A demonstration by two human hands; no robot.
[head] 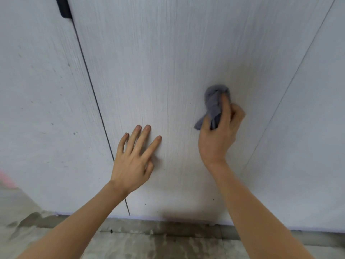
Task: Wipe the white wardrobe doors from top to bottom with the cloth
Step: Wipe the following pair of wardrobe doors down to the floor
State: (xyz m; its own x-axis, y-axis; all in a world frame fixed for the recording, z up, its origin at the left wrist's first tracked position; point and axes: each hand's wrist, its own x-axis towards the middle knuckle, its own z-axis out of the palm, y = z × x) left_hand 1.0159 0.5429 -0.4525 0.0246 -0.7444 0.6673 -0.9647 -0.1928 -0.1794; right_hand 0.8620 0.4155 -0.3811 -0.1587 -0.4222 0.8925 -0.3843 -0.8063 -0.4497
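The floor [168, 243] runs along the bottom. It is gray tile with dark, blotchy marks and looks a bit shiny. The white wardrobe doors [149, 71] stand right on it, and a thin dark shadow line runs where they meet.

- Wardrobe doors [153, 62]: white, with fine grey vertical grain streaks and small dark specks low down.
- Seam [93, 101] between doors: thin dark line.
- Handle [64, 7]: black.
- Cloth [214, 103]: plain grey-blue.
- Floor [158, 243]: mottled grey and beige with darker blotches.
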